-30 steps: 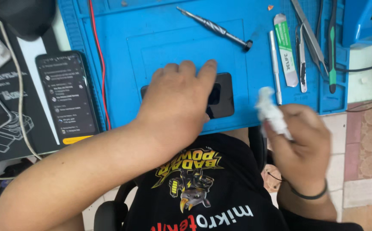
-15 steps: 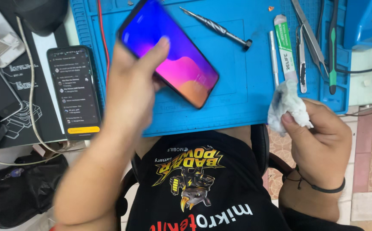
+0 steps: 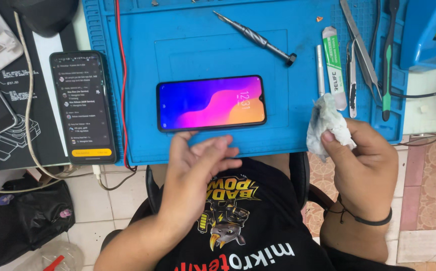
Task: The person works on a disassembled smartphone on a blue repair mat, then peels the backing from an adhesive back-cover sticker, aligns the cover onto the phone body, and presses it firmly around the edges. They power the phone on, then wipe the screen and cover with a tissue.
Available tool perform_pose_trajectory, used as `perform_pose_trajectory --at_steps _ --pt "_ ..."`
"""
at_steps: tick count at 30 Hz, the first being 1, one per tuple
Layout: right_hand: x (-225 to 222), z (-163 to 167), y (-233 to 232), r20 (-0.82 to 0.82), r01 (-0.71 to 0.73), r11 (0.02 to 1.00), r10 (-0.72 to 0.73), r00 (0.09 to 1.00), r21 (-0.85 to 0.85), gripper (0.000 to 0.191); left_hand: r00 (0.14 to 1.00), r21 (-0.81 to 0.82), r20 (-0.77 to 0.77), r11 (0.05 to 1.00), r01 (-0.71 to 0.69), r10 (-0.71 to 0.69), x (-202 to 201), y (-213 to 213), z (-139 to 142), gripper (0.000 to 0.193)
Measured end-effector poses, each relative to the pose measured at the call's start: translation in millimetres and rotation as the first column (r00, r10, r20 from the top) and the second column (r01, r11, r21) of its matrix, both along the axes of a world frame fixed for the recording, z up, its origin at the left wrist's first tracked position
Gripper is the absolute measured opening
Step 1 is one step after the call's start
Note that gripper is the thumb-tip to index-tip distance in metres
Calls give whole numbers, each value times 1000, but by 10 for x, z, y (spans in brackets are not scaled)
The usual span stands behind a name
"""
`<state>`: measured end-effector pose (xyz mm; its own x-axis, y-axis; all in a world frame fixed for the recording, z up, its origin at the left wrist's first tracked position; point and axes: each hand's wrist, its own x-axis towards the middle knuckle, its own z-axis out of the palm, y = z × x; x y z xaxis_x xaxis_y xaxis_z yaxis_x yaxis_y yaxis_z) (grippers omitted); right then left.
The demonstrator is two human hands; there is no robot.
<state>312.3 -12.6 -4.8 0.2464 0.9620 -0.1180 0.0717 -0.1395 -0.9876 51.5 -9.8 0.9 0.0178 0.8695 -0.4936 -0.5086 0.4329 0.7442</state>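
We see the lit phone (image 3: 211, 103) lying lengthwise along the blue mat's (image 3: 137, 30) near edge, just beyond our empty, loosely spread left hand (image 3: 195, 168), while our right hand (image 3: 363, 165) pinches a crumpled wipe (image 3: 326, 120).

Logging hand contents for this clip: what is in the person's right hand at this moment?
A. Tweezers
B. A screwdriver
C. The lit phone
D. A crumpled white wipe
D: the right hand pinches a crumpled white wipe at the mat's edge, while the lit phone lies flat on the blue mat and the screwdriver and tweezers lie untouched.
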Motion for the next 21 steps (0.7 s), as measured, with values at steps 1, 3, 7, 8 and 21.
perform_pose_trajectory --at_steps 1,3,7,8,21 --pt "-13 3 10 8 3 1000 -3 1000 -3 22 999 -8 8 999 33 -33 2 -54 -9 58" --pt "-31 30 30 35 -1 1000 1 999 -16 21 997 -32 -2 996 78 -78 6 -153 37 68" --pt "-84 132 59 317 -62 994 87 945 -90 15 981 -11 10 981 194 -194 24 -267 347 79" --pt "-113 154 69 426 -84 989 128 896 -119 13 909 201 -312 916 347 -276 4 -237 418 72" --pt "-837 52 103 819 -281 944 23 573 170 37 78 63 -997 471 880 -13 -60 265 385 100"
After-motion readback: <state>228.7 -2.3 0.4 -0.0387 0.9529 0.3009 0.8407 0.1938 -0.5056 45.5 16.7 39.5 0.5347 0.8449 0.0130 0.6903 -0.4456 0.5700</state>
